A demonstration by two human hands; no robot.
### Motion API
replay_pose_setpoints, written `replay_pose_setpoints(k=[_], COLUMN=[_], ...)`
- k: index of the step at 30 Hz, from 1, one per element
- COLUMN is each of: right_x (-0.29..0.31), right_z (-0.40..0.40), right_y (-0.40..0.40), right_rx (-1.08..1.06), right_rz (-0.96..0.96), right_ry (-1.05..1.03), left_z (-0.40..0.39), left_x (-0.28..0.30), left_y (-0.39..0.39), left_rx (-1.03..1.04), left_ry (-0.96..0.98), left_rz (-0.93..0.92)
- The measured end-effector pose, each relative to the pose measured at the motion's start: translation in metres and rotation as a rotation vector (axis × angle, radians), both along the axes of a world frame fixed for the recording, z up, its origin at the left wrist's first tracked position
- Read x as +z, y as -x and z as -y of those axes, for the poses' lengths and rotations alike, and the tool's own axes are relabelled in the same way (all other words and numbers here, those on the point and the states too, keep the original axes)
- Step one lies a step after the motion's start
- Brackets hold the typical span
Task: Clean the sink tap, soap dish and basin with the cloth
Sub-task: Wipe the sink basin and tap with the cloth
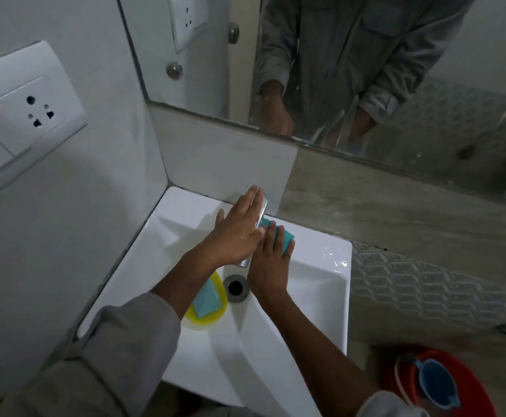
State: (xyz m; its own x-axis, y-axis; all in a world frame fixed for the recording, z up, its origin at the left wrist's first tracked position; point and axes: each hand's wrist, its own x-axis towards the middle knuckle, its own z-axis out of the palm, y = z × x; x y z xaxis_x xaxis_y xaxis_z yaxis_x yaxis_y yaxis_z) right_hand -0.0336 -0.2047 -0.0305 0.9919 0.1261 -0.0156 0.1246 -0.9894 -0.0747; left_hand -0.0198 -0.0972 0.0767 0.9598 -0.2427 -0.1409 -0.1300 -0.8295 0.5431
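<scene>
Teal cloth (280, 237) sits against the right side of the chrome tap (262, 210), at the far edge of the basin (314, 284). Right hand (271, 266) lies over it, fingers fairly straight, pressing it to the metal; thumb side hidden, so can't tell whether it also pinches. Left hand (239, 230) lies flat on top of the tap with fingers straight, steadying rather than clamping.

Handling guess: the cloth looks thin, soft and light, probably damp, and should wrap round the tap easily. Best held bunched under the palm and fingers so no edge trails. Wet chrome will be slick, so pressure matters more than a tight hold.

Drain (236, 287) is just near of the spout. Yellow soap dish (220, 308) sits at the basin's left, partly under the left forearm, with a pale teal bar of soap (206, 300) in it; looks untouched as yet.

Beyond: mirror (426, 85) on the far wall, socket plate (26, 109) on the left wall, red bucket (471, 392) with a blue mug (435, 383) on the floor at near right.
</scene>
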Motion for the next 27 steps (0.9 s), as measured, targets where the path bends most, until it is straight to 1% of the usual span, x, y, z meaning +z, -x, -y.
replay_pose_setpoints(k=[4,6,9,12,13,14,15,17,19,20,22,24,25,27], right_x=[0.000,0.004,0.011,0.019,0.024,0.031,0.039,0.053,0.060,0.061,0.058,0.055,0.053,0.044], right_z=[0.036,0.050,0.052,0.055,0.060,0.069,0.079,0.104,0.127,0.137,0.149,0.151,0.149,0.140], right_y=[0.000,-0.002,0.000,-0.001,-0.001,-0.002,-0.002,0.003,0.011,0.013,0.012,0.008,0.006,0.006], right_rx=[0.075,0.045,-0.058,-0.110,-0.107,-0.111,-0.137,-0.260,-0.394,-0.457,-0.596,-0.710,-0.737,-0.708], right_rz=[0.076,0.086,0.015,-0.039,-0.052,-0.064,-0.065,-0.035,0.085,0.152,0.286,0.393,0.424,0.395], right_ry=[0.048,0.066,0.136,0.128,0.081,-0.033,-0.243,-0.728,-1.085,-1.211,-1.384,-1.476,-1.470,-1.329], left_z=[-0.001,-0.001,0.001,0.000,0.000,-0.001,-0.001,-0.001,-0.001,-0.001,0.000,0.000,0.000,0.001], left_x=[0.002,0.005,0.008,0.009,0.008,0.008,0.006,0.004,0.003,0.002,0.002,0.003,0.003,0.004], left_y=[0.002,0.004,0.005,0.006,0.007,0.007,0.007,0.006,0.006,0.006,0.006,0.007,0.007,0.008], left_rx=[-0.007,-0.005,0.006,0.010,0.010,0.011,0.010,0.012,0.018,0.019,0.021,0.026,0.028,0.036], left_ry=[-0.005,0.001,0.007,0.017,0.022,0.031,0.041,0.063,0.081,0.083,0.081,0.089,0.092,0.100], left_rz=[-0.006,-0.010,-0.004,-0.005,-0.009,-0.009,-0.006,0.002,0.004,0.005,0.006,0.005,0.005,0.005])
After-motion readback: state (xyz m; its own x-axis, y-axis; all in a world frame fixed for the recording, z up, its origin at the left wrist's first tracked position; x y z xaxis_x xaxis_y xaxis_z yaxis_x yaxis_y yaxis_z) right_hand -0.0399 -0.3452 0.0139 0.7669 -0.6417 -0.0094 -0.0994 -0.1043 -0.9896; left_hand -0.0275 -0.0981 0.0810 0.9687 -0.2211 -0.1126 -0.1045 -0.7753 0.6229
